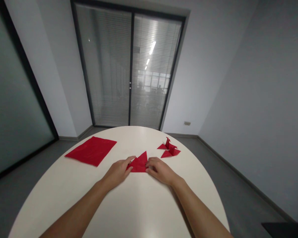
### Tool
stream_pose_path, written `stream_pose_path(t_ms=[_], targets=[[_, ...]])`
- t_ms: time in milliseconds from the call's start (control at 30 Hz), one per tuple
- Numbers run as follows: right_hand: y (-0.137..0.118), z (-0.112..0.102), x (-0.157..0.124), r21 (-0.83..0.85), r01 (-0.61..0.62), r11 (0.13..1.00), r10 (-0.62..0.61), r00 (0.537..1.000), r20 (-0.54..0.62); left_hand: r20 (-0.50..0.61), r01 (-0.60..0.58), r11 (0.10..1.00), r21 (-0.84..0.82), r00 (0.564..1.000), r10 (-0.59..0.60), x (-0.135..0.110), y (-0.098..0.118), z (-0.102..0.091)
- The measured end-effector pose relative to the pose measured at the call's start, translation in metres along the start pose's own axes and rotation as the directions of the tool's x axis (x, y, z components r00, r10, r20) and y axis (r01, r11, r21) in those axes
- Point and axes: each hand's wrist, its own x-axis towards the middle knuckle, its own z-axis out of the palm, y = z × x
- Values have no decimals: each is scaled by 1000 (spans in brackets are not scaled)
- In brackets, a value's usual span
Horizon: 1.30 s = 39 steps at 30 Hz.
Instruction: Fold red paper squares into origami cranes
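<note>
Our bare forearms (81, 210) are hanging over the white table (131, 206). Our left hand (116, 172), half curled, is holding the left corner of the folded red paper (139, 164); our right hand (162, 170), also bent, is holding its right edge. So the paper is lying between both, while two red cranes (172, 151) are standing beyond.

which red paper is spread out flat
The square sheet on the left; the middle piece, between left hand and right hand, and both birds are folded.
</note>
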Motion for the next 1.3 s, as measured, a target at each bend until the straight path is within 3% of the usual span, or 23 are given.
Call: stream_pose_path(t_ms=[467, 667, 800, 967, 1167, 1300], targets=[[-1, 0, -1, 15, -31, 999, 31, 1000, 1, -16, -8, 1000, -20, 1000, 8, 1, 0, 4], [2, 3, -3, 19, -15, 1000, 15, 1000, 13, -50, -153, 977, 148, 986, 162, 3, 9, 1], [1, 4, -3, -3, -14, 1000, 14, 1000, 2, 57, -220, 958, 182, 975, 214, -1, 26, 0], [-3, 2, -1, -20, 10, 1000, -10, 1000, 5, 94, -181, 964, 193, 982, 165, -8, 37, 9], [-5, -1, 0, -46, 51, 998, -49, 998, 33, 106, -132, 975, 178, 988, 115, -10, 24, 28], [-9, -1, 1, -43, 49, 998, -46, 997, 57, 103, -29, 966, 255, 995, 3, -11, 25, 35]])
